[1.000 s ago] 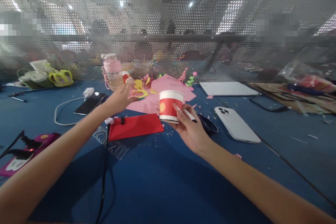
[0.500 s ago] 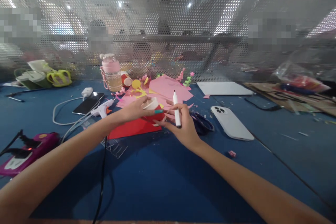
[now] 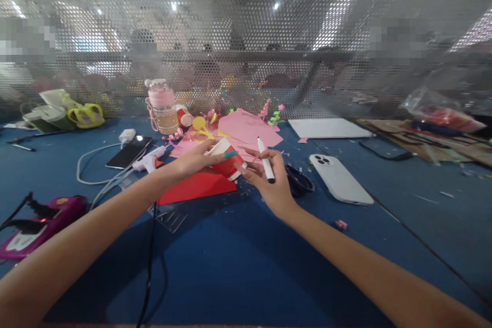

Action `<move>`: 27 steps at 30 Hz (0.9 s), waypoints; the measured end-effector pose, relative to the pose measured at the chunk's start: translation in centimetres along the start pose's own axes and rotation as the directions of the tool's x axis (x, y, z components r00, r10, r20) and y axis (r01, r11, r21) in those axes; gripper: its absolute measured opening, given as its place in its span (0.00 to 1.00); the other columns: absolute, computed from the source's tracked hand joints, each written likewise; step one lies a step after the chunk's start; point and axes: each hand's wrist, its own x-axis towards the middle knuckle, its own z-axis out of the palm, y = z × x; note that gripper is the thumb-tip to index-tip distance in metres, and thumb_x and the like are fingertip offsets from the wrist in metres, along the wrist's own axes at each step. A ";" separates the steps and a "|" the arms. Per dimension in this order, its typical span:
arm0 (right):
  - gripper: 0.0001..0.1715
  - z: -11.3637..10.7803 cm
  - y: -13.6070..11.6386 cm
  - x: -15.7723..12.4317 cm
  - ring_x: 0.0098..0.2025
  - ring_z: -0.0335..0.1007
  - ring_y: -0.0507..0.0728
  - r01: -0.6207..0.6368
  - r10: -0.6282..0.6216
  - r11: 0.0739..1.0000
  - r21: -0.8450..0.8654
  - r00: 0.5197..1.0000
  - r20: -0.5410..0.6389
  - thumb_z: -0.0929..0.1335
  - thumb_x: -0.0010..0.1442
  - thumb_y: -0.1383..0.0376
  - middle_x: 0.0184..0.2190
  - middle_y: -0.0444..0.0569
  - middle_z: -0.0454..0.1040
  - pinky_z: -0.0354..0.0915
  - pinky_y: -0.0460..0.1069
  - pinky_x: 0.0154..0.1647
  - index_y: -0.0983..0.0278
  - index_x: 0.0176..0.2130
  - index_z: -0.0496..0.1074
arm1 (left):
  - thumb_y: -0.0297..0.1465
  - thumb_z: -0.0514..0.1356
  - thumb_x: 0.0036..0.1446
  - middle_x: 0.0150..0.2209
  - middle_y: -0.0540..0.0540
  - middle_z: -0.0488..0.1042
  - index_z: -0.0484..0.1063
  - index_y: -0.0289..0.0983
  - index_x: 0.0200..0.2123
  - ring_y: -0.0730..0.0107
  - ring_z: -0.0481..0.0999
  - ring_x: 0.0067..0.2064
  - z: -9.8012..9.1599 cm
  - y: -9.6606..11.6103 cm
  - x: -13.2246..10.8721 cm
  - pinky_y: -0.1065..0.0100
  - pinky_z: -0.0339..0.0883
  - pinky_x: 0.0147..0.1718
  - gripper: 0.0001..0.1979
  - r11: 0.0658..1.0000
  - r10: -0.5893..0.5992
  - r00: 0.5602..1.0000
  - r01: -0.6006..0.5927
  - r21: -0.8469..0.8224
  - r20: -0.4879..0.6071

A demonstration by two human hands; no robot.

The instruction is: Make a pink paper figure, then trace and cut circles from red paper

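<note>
My left hand (image 3: 194,160) is closed around a red and white paper cup (image 3: 225,165), which lies tilted in its grip; a teal nail shows on one finger. My right hand (image 3: 274,179) holds a white marker (image 3: 266,160) between thumb and fingers, its black end low and its other end pointing up. The right fingertips are at the base side of the cup; whether they press on it is hard to tell. Under the hands lies a red paper sheet (image 3: 192,189), with pink paper (image 3: 249,130) behind it.
A pink bottle (image 3: 161,107) stands at the back. On the left are a glue gun (image 3: 149,159), a dark phone (image 3: 129,152) with a cable, and a purple power strip (image 3: 46,225). A white phone (image 3: 340,179) and dark scissors handles (image 3: 300,180) lie right of my hands.
The cup has tilted, turning its opening to the left and showing more of its red side. My right hand has shifted slightly right, and the marker now leans more.
</note>
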 end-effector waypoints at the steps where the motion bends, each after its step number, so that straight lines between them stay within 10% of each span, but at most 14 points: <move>1: 0.21 -0.2 0.1 0.1 0.41 0.70 0.50 0.012 -0.013 0.999 -0.033 1.000 -0.029 0.71 0.46 0.65 0.46 0.43 0.66 0.66 0.48 0.46 0.58 0.34 0.56 | 0.38 0.55 0.53 0.48 0.32 0.69 0.59 0.33 0.49 0.60 0.74 0.43 -0.3 0.0 0.0 0.61 0.72 0.34 0.22 0.995 -0.030 0.998 0.035 0.096 -0.047; 7: 0.15 -1.0 1.2 0.8 0.33 0.72 0.52 0.010 -0.043 0.988 -0.152 0.976 -0.214 0.67 0.51 0.57 0.33 0.42 0.69 0.68 0.51 0.39 0.60 0.33 0.57 | 0.44 0.61 0.43 0.55 0.36 0.61 0.59 0.36 0.53 0.51 0.60 0.56 -0.9 0.4 -0.3 0.52 0.57 0.50 0.34 0.811 0.021 0.985 0.083 0.579 -0.170; 16: 0.14 -0.7 1.1 0.7 0.31 0.70 0.51 0.047 -0.081 0.989 -0.137 0.962 -0.259 0.67 0.51 0.58 0.29 0.41 0.67 0.68 0.50 0.37 0.60 0.32 0.58 | 0.42 0.60 0.47 0.44 0.41 0.62 0.56 0.40 0.56 0.60 0.66 0.45 0.8 0.5 -0.8 0.58 0.61 0.45 0.33 0.811 -0.038 0.998 0.064 0.581 -0.058; 27: 0.14 -0.8 1.3 0.8 0.27 0.70 0.50 0.070 -0.095 0.993 -0.094 0.951 -0.295 0.66 0.51 0.59 0.27 0.41 0.68 0.68 0.48 0.30 0.61 0.32 0.57 | 0.40 0.54 0.54 0.51 0.40 0.62 0.57 0.36 0.54 0.59 0.59 0.54 0.6 0.3 -0.6 0.58 0.51 0.54 0.26 0.828 0.078 0.995 -0.098 0.552 0.059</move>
